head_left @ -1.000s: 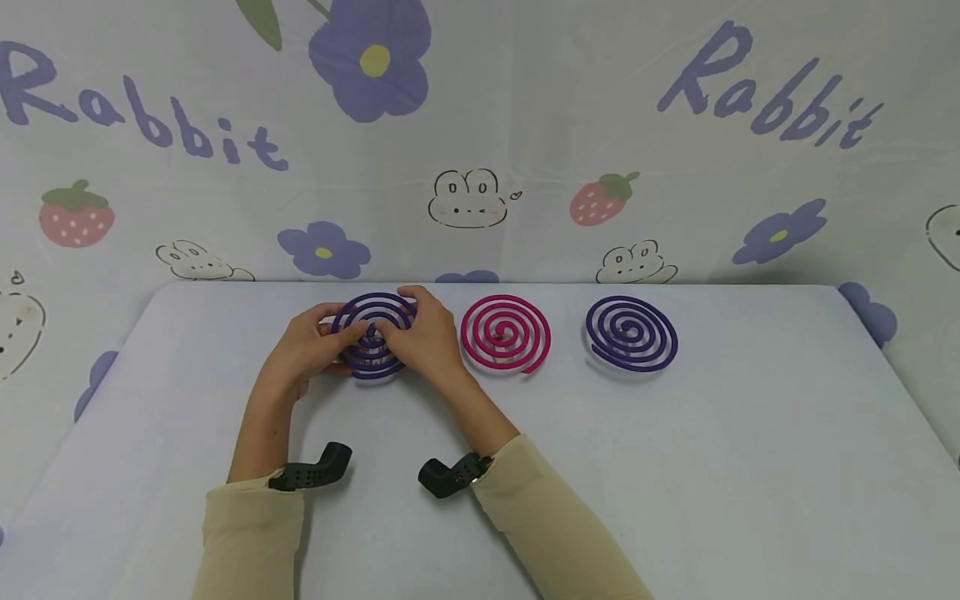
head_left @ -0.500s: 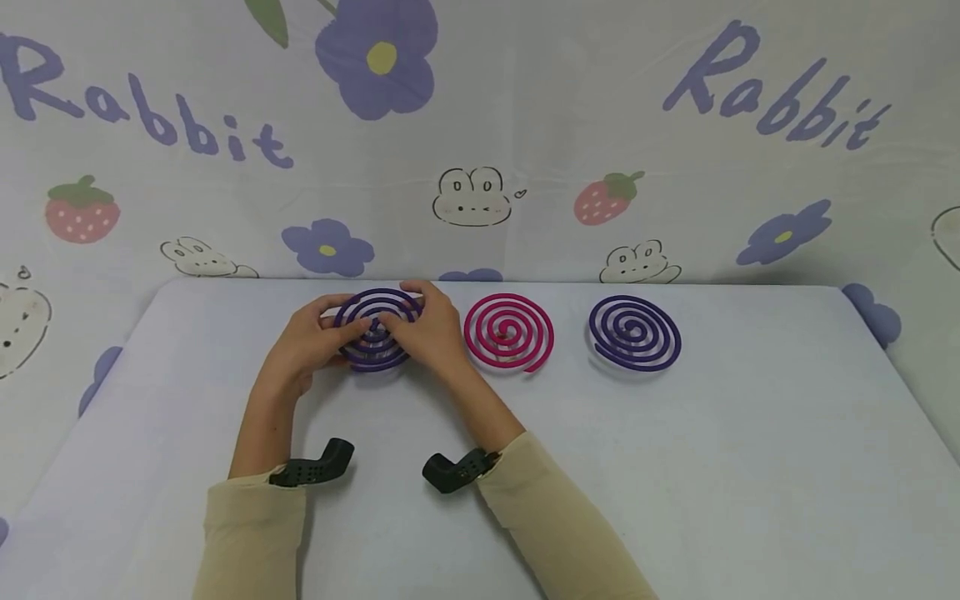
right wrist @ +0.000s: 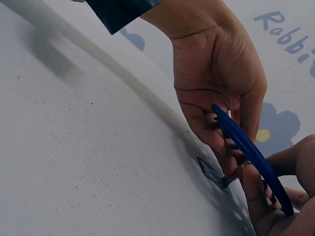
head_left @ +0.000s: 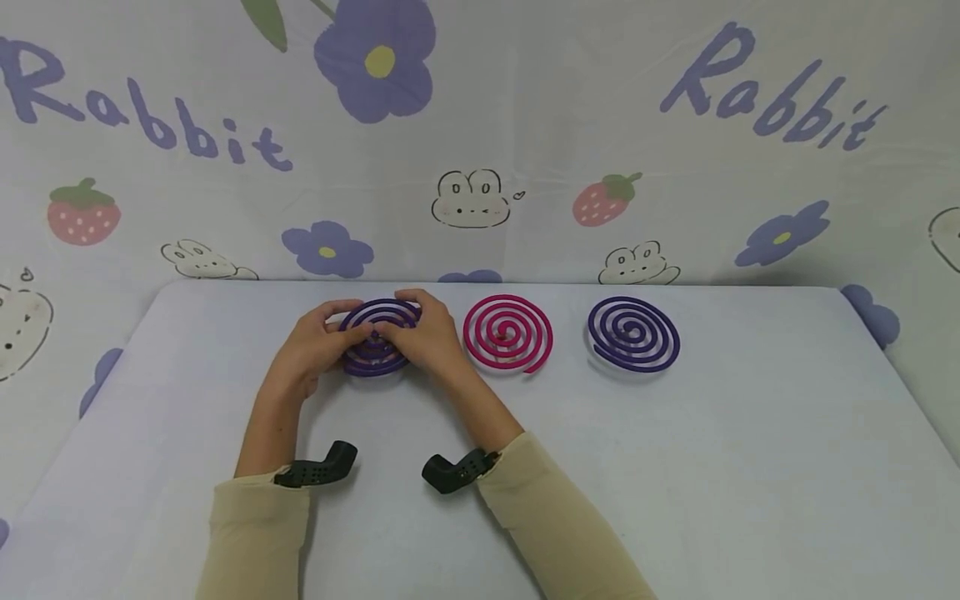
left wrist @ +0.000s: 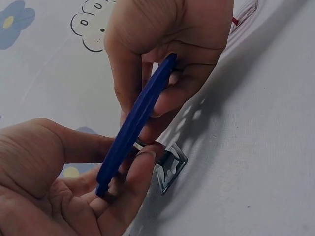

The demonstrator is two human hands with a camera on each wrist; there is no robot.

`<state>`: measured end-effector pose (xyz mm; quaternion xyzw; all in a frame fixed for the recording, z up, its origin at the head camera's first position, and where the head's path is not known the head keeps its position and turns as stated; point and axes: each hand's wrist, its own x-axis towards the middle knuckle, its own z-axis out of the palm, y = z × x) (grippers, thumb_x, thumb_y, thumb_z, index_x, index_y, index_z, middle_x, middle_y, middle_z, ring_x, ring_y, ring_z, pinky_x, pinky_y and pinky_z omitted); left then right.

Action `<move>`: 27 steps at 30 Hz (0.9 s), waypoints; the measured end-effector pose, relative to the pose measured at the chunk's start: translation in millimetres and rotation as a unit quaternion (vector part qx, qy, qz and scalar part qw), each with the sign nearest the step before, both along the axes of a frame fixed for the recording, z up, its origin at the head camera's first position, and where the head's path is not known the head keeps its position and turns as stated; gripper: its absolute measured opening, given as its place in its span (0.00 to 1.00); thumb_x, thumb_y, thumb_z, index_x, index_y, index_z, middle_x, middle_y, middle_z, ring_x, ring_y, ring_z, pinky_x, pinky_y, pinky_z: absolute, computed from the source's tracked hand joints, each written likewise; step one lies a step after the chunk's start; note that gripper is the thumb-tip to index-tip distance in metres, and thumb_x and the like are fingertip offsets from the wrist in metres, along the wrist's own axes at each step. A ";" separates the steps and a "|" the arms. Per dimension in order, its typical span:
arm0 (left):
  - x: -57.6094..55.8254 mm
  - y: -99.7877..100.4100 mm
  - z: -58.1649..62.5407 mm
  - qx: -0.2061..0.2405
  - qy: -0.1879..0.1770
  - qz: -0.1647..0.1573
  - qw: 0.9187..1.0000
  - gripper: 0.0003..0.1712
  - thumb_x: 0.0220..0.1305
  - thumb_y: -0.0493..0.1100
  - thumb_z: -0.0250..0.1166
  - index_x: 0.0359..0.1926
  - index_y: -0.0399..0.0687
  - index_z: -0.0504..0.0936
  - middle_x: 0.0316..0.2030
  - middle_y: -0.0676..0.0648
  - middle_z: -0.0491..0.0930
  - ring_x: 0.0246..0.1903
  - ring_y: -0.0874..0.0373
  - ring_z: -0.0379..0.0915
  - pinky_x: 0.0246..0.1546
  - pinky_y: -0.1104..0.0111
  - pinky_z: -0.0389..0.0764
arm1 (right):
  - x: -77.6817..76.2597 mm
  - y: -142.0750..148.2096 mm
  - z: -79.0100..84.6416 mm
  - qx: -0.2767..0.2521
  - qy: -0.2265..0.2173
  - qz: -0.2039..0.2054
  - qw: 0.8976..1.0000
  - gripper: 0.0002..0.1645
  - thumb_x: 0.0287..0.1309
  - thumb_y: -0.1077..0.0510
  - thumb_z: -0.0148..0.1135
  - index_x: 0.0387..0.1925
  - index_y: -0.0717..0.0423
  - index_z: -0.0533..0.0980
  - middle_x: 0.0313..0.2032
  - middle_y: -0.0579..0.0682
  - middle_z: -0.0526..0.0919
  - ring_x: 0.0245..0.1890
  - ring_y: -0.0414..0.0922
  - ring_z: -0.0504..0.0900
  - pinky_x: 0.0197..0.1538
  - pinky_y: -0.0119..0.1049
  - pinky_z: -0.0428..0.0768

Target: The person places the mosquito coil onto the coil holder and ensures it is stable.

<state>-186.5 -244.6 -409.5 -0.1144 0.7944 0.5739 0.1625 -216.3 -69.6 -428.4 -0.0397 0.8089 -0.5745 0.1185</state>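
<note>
Both hands hold a dark purple mosquito coil (head_left: 375, 368) at the far left of the table. My left hand (head_left: 309, 343) grips its left side, thumb on the top near the centre. My right hand (head_left: 433, 337) grips the right side, its thumb also at the centre. Edge-on in the left wrist view, the coil (left wrist: 133, 125) looks bright blue and tilted. A small metal stand (left wrist: 172, 168) shows under it by my fingertips; the right wrist view also catches the stand (right wrist: 212, 174). Whether its base touches the table I cannot tell. Fingers hide the joint between coil and stand.
A pink mosquito coil (head_left: 507, 333) stands just right of my right hand, raised off the white table (head_left: 750, 467). Farther right is another dark purple coil (head_left: 632, 333), also raised. A printed cloth (head_left: 525, 125) hangs behind the table's back edge.
The held coil rose slightly in the head view, then sank and now looks a little flatter. Both hands keep their hold. The other coils stay in place.
</note>
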 end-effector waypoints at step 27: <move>2.5 -3.7 8.6 0.008 -0.028 -0.015 0.999 0.40 0.79 0.47 0.61 0.83 0.46 0.56 0.75 0.30 0.68 0.67 0.44 0.74 0.52 0.66 0.85 | -5.6 3.4 0.0 -0.039 -0.003 0.042 0.998 0.31 0.64 0.59 0.73 0.68 0.55 0.77 0.67 0.59 0.80 0.65 0.56 0.80 0.71 0.51 0.80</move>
